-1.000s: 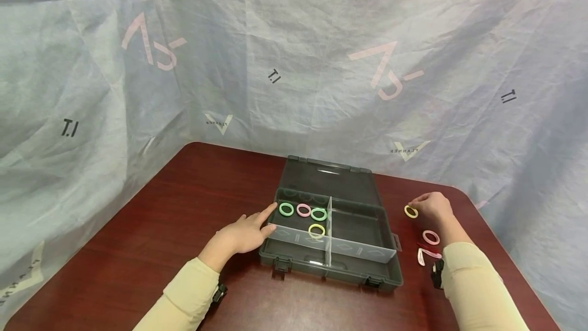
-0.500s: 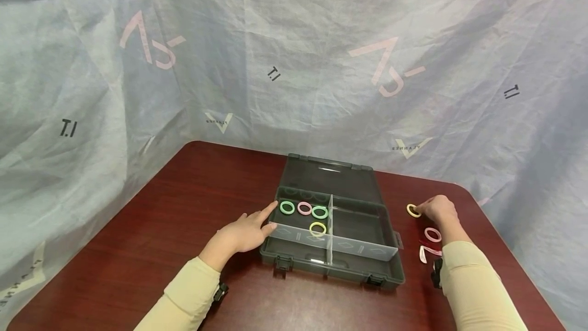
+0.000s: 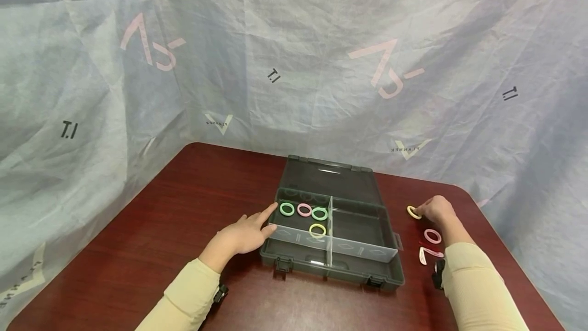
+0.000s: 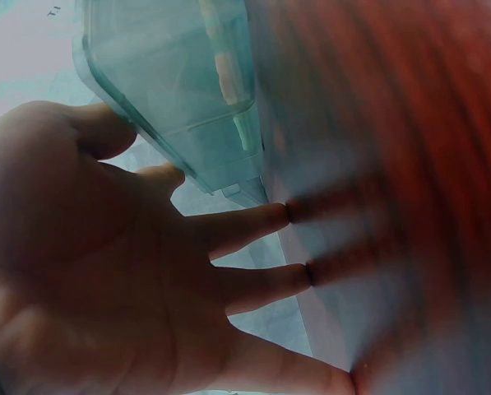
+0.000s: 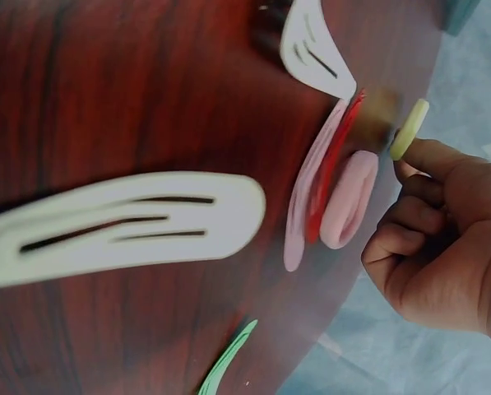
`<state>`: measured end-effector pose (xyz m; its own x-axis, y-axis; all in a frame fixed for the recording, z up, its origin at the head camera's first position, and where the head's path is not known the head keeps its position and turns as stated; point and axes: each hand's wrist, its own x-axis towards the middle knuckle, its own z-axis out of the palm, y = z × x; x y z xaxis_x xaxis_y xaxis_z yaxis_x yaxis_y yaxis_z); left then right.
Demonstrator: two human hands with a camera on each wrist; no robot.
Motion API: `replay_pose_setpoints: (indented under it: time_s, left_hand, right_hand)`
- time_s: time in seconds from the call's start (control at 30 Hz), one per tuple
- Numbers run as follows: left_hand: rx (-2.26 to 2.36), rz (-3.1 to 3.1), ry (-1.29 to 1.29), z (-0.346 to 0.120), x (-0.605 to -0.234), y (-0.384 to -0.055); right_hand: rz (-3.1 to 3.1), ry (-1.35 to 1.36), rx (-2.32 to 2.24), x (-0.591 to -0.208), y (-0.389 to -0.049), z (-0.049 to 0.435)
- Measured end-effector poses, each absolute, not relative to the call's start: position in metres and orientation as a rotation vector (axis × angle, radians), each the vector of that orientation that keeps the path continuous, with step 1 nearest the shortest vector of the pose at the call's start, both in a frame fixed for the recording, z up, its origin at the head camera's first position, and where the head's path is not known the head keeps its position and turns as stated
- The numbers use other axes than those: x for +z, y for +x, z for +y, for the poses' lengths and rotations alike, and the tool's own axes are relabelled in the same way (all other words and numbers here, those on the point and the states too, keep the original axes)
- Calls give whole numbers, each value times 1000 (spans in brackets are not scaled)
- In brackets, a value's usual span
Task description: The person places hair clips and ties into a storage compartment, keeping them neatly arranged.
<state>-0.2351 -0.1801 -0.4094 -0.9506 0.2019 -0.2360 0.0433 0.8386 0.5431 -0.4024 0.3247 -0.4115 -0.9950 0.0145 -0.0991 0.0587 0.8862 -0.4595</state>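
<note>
My left hand (image 3: 243, 234) rests against the left side of an open, grey see-through organizer box (image 3: 331, 274). Its fingers are spread and fairly straight, with thumb and index at the rim in the left wrist view. On the right of the table, my right hand (image 5: 455, 218) pinches a yellow hair tie (image 5: 409, 130) at its edge; the other fingers are curled. The thumb is partly hidden. Near this hand lie a pink hair tie (image 5: 335, 218), a red hair clip (image 5: 321, 210), a pink hair clip (image 5: 301, 210) and a white hair clip (image 5: 315, 49).
Inside the box's back left compartment are green, pink and yellow hair ties. White dividers (image 3: 363, 249) split the box, and its lid (image 3: 328, 180) lies back behind it. Closer to the right wrist camera lie another white clip (image 5: 138, 218) and a green clip (image 5: 229, 358).
My right hand has shifted slightly right with its fingers lower at the yellow hair tie, which now sits a little more tilted. My left hand has stayed at the box.
</note>
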Motion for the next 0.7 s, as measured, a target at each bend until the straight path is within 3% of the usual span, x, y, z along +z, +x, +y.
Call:
replay_pose_setpoints:
  time_s: [0.7]
  left_hand:
    - [829, 2726, 217, -181, -410, -236]
  right_hand:
    - [2989, -242, -769, -371, -415, 279]
